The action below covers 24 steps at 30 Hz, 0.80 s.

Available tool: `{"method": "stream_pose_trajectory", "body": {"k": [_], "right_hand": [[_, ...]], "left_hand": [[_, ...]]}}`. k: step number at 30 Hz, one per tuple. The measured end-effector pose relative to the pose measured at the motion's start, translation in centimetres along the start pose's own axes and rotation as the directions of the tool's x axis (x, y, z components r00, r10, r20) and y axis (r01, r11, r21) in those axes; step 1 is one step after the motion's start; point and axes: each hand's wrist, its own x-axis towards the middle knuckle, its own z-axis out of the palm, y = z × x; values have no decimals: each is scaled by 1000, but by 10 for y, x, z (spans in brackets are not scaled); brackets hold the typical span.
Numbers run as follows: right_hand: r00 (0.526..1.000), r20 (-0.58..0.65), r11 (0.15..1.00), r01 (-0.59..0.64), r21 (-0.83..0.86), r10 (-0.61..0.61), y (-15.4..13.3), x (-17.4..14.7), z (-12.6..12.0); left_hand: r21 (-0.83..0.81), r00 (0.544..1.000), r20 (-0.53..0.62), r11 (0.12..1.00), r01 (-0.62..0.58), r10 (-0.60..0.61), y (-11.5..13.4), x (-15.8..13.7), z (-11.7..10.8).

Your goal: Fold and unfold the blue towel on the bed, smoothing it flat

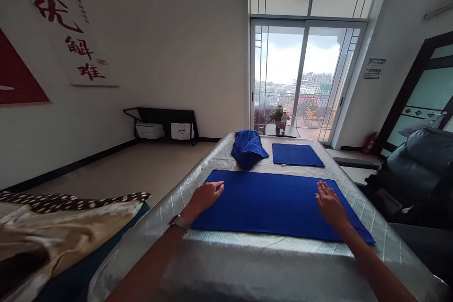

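A blue cloth (269, 205) lies spread flat as a wide rectangle across the silver table cover. My right hand (331, 203) rests flat on its right part, palm down with fingers stretched out. At the cloth's left edge is my left hand (207, 193), seen from the side, its fingers loosely bent and pointing right; nothing shows in it. Beyond the spread cloth, a smaller folded blue cloth (297, 155) lies flat with a small pale tag at its near edge. To the left of that sits a crumpled blue cloth heap (249, 148).
The quilted silver cover (283, 264) drapes over the table edges. A brown and beige fabric pile (78, 231) is at the lower left. On the right stands a dark leather chair (421, 165). A small table (279, 130) with a plant and bottle stands beyond, before sliding glass doors.
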Motion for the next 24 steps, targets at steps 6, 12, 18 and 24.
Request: {"method": "stream_pose_trajectory", "body": {"k": [6, 12, 18, 24], "right_hand": [[967, 111, 952, 198, 234, -228, -120, -36, -10], [961, 186, 967, 166, 195, -203, -143, 12, 2], [921, 296, 962, 204, 180, -251, -142, 45, 39], [907, 325, 958, 218, 184, -269, -143, 43, 51]], "left_hand": [[-200, 944, 3, 925, -323, 330, 154, -40, 29], [-108, 895, 121, 902, -419, 430, 189, 8, 92], [-69, 898, 253, 933, -354, 360, 173, 36, 115], [-61, 899, 276, 940, -337, 340, 176, 33, 116]]}}
